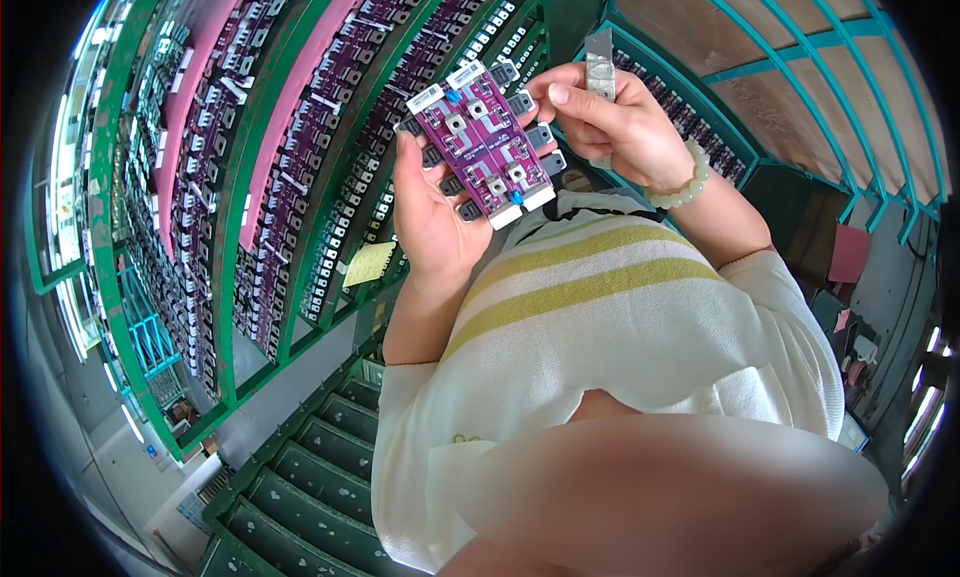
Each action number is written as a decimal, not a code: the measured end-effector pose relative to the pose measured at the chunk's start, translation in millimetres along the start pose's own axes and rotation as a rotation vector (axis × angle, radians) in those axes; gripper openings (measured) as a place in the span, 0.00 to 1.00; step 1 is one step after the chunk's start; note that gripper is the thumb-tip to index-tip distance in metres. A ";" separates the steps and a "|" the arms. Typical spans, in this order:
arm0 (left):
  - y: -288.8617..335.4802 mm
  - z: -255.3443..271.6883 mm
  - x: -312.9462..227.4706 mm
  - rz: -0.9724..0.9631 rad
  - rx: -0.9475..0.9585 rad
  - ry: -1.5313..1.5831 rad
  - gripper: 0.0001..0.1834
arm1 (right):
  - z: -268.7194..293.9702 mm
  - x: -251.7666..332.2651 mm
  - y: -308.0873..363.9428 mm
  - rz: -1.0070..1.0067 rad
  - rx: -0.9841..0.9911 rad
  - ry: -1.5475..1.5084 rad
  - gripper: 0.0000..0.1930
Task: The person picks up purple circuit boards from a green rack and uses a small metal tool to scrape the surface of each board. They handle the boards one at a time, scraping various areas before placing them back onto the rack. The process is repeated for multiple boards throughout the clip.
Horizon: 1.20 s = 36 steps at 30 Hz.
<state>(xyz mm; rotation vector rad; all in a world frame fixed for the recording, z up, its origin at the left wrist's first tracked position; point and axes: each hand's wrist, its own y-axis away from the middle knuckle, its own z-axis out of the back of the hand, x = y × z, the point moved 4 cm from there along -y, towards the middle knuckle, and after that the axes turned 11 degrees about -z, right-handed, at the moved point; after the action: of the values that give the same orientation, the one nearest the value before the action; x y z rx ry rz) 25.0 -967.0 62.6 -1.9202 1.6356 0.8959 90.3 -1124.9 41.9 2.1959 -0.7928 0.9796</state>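
My left hand [440,212] is wrapped around the left side and underside of a purple circuit board [482,142], holding it tilted in front of my chest. The board has white label strips along its far edge, metal pads, two small blue parts and black-and-grey terminal blocks along both long sides. My right hand [615,117] is beside the board's right side, its fingers curled and fingertips close to the upper terminal blocks. A flat silvery-grey strip [598,62] passes between the thumb and fingers of that hand. Whether the right fingertips touch the board, I cannot tell.
Green racks [240,227] on the left carry rows of similar purple boards, with pink strips [290,117] between them. A yellow note [369,264] is attached at the rack's lower edge. Green slatted shelving [310,487] stands lower left; a teal-framed rack [790,47] stands at upper right.
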 end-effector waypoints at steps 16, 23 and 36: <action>-3.5 -12.9 9.0 -0.031 0.083 -0.019 0.31 | 2.1 -18.2 -1.3 0.031 -0.126 -0.055 0.09; -7.5 -7.8 17.0 -0.051 0.103 0.011 0.28 | -2.8 -23.8 -15.2 0.180 -0.148 -0.012 0.09; -2.4 -6.4 18.2 -0.013 -0.054 -0.093 0.25 | -12.7 -30.8 -18.7 0.260 -0.287 -0.172 0.11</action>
<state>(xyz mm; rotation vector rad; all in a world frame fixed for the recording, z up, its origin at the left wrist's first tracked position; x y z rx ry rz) 30.0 -983.4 53.5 -1.8932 1.5580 1.0185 81.3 -1095.4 19.4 1.9773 -1.2425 0.7465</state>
